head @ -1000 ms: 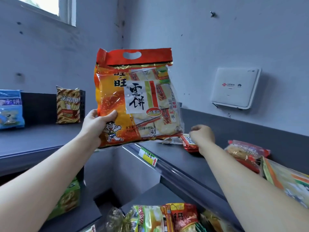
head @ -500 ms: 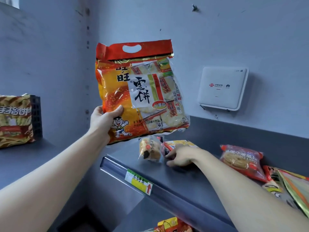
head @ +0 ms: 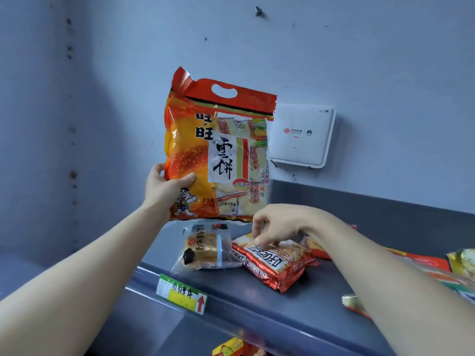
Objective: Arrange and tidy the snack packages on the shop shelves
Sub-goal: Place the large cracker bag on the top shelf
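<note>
Rice-cracker bag (head: 218,155), orange, red-topped, in left hand (head: 164,191) grip; right hand (head: 277,224) pinches red packet (head: 275,265).

Looking like a small shop, snack section. Grey metal shelf (head: 308,314) is carrying a clear price rail along its front edge, w/ a green-yellow shelf tag (head: 181,296) + red arrow sitting in it. Sealed retail snack pkgs are lying on top: clear-wrapped cake pack (head: 205,249), red foil pack (head: 277,265), more pkgs (head: 431,265) at right. Big orange rice-cracker bag (head: 200,155) w/ punched carry handle is showing brand print. More stock (head: 231,349) is peeking from the tier below. White router (head: 300,136) is hanging on the bare wall (head: 385,60).
</note>
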`<act>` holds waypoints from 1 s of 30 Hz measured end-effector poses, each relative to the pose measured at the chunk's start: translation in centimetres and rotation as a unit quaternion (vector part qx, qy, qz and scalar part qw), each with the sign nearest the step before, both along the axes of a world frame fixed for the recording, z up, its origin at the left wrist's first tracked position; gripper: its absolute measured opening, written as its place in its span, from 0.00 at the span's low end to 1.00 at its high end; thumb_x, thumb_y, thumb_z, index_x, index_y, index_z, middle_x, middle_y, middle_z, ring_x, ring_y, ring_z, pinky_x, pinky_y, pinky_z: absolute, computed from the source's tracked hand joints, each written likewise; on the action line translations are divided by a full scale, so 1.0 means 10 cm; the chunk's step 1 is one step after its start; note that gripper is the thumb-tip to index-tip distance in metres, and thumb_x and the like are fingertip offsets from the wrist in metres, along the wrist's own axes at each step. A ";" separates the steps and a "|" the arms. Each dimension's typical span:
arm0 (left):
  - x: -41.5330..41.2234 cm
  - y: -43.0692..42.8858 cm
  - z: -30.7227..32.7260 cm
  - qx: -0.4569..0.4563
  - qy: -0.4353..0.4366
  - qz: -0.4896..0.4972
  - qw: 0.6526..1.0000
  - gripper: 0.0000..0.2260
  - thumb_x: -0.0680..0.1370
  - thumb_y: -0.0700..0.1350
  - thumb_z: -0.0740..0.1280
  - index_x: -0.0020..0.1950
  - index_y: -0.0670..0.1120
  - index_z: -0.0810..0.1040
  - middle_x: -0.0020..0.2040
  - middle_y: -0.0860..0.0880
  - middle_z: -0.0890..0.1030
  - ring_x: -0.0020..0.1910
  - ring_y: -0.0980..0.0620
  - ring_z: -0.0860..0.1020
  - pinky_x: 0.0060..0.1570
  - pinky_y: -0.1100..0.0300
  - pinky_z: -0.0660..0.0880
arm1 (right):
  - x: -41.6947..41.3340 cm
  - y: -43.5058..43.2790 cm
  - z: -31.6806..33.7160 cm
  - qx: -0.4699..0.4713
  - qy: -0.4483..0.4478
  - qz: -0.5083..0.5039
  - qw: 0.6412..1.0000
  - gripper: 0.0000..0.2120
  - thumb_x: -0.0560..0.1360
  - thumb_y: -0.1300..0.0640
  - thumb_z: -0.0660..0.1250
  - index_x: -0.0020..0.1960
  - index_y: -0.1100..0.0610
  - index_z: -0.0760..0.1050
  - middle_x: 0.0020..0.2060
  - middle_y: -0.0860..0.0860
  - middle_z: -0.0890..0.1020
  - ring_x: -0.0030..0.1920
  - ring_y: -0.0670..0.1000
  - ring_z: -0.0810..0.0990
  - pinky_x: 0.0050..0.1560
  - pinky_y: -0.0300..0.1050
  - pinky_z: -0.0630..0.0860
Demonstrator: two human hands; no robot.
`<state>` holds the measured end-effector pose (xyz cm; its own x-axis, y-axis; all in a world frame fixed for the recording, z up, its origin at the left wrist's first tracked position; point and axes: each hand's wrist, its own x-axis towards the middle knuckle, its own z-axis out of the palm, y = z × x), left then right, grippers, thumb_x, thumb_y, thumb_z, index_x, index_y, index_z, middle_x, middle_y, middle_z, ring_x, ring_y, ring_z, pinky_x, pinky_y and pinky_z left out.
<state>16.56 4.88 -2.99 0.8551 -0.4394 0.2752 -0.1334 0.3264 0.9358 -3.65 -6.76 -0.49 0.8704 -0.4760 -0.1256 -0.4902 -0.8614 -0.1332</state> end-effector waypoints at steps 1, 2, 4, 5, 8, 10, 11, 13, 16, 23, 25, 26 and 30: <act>0.02 -0.03 -0.01 0.008 -0.004 -0.005 1.000 0.27 0.69 0.44 0.78 0.63 0.48 0.69 0.54 0.44 0.80 0.43 0.42 0.83 0.41 0.46 0.82 | 0.00 -0.04 -0.02 0.001 -0.016 -0.017 1.000 0.09 0.74 0.52 0.70 0.54 0.51 0.76 0.43 0.48 0.85 0.43 0.51 0.84 0.45 0.44 0.77; 0.02 -0.06 -0.02 0.016 -0.006 -0.011 1.000 0.27 0.70 0.44 0.77 0.63 0.48 0.68 0.53 0.45 0.80 0.43 0.42 0.83 0.41 0.46 0.82 | -0.01 -0.05 -0.04 -0.003 -0.017 -0.032 0.999 0.14 0.74 0.53 0.70 0.58 0.52 0.74 0.45 0.49 0.84 0.40 0.50 0.84 0.40 0.42 0.77; 0.04 -0.13 -0.06 0.031 -0.010 -0.025 0.999 0.26 0.70 0.43 0.77 0.62 0.49 0.67 0.52 0.47 0.80 0.42 0.44 0.83 0.38 0.49 0.81 | -0.01 -0.09 -0.08 -0.015 0.021 -0.046 0.999 0.26 0.72 0.49 0.73 0.67 0.52 0.71 0.56 0.51 0.80 0.47 0.51 0.82 0.41 0.42 0.75; 0.04 -0.16 -0.07 0.037 -0.012 -0.034 0.999 0.25 0.71 0.42 0.76 0.62 0.49 0.67 0.51 0.47 0.80 0.41 0.45 0.83 0.37 0.51 0.80 | -0.02 -0.10 -0.10 -0.021 0.047 -0.047 0.998 0.31 0.71 0.47 0.74 0.71 0.51 0.68 0.63 0.51 0.76 0.55 0.52 0.79 0.48 0.44 0.75; 0.05 -0.26 -0.11 0.053 -0.009 -0.066 0.996 0.25 0.72 0.41 0.75 0.63 0.48 0.66 0.50 0.49 0.79 0.41 0.46 0.82 0.35 0.53 0.80 | -0.08 -0.17 -0.11 0.021 0.069 -0.047 0.996 0.40 0.69 0.44 0.74 0.76 0.45 0.60 0.74 0.47 0.64 0.71 0.53 0.66 0.68 0.51 0.67; 0.09 -0.34 -0.13 0.065 -0.011 -0.089 0.994 0.25 0.73 0.40 0.74 0.65 0.48 0.66 0.50 0.49 0.78 0.44 0.46 0.82 0.40 0.50 0.80 | -0.13 -0.19 -0.09 0.043 0.095 -0.049 0.993 0.41 0.69 0.42 0.73 0.76 0.43 0.57 0.75 0.47 0.62 0.73 0.53 0.64 0.71 0.53 0.64; 0.11 -0.39 -0.14 0.077 -0.013 -0.100 0.992 0.26 0.73 0.41 0.74 0.66 0.48 0.65 0.52 0.48 0.78 0.46 0.44 0.81 0.44 0.48 0.80 | -0.16 -0.20 -0.07 0.044 0.103 -0.054 0.992 0.41 0.69 0.40 0.73 0.76 0.43 0.58 0.75 0.48 0.62 0.72 0.54 0.65 0.70 0.53 0.65; 0.13 -0.51 -0.17 0.108 -0.024 -0.109 0.988 0.27 0.74 0.40 0.73 0.69 0.48 0.64 0.56 0.45 0.77 0.51 0.42 0.80 0.53 0.44 0.78 | -0.17 -0.19 -0.05 0.035 0.101 -0.063 0.992 0.40 0.69 0.39 0.72 0.76 0.45 0.59 0.74 0.49 0.65 0.70 0.55 0.69 0.68 0.54 0.69; 0.14 -0.69 -0.24 0.187 -0.079 -0.076 0.976 0.26 0.76 0.38 0.70 0.70 0.48 0.64 0.60 0.42 0.76 0.56 0.41 0.77 0.58 0.44 0.76 | -0.15 -0.20 -0.06 -0.036 0.100 -0.065 0.992 0.37 0.71 0.36 0.68 0.74 0.53 0.66 0.70 0.49 0.71 0.65 0.53 0.73 0.65 0.50 0.72; 0.18 -0.97 -0.29 0.321 -0.149 -0.001 0.935 0.26 0.75 0.38 0.64 0.71 0.54 0.64 0.62 0.36 0.69 0.49 0.37 0.78 0.40 0.49 0.77 | -0.22 -0.40 -0.20 0.041 0.054 -0.081 0.994 0.42 0.69 0.35 0.70 0.76 0.52 0.62 0.74 0.47 0.65 0.72 0.50 0.65 0.73 0.51 0.62; 0.19 -1.02 -0.28 0.303 -0.123 -0.033 0.944 0.21 0.74 0.36 0.63 0.63 0.54 0.66 0.60 0.36 0.71 0.42 0.35 0.82 0.29 0.52 0.79 | -0.22 -0.47 -0.26 0.096 0.049 -0.074 0.991 0.46 0.65 0.33 0.72 0.77 0.47 0.59 0.76 0.44 0.62 0.75 0.48 0.61 0.75 0.51 0.57; 0.22 -1.05 -0.30 0.293 -0.112 -0.047 0.948 0.22 0.73 0.35 0.63 0.62 0.55 0.65 0.59 0.36 0.72 0.40 0.35 0.82 0.29 0.52 0.80 | -0.22 -0.51 -0.27 0.114 0.048 -0.077 0.989 0.47 0.64 0.33 0.72 0.77 0.45 0.59 0.75 0.43 0.62 0.75 0.48 0.60 0.76 0.51 0.55; 0.21 -1.13 -0.35 0.264 -0.101 -0.090 0.955 0.27 0.70 0.33 0.66 0.65 0.54 0.67 0.55 0.38 0.78 0.48 0.36 0.82 0.44 0.41 0.81 | -0.19 -0.53 -0.22 0.084 0.065 -0.108 0.988 0.44 0.65 0.34 0.72 0.74 0.51 0.64 0.73 0.46 0.66 0.72 0.50 0.65 0.71 0.47 0.61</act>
<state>18.65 -6.39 -6.49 0.7059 -0.6970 0.1263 -0.3155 -0.1497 0.9371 -5.58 -12.11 -2.73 0.7224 -0.6116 -0.3227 -0.6824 -0.7061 -0.1893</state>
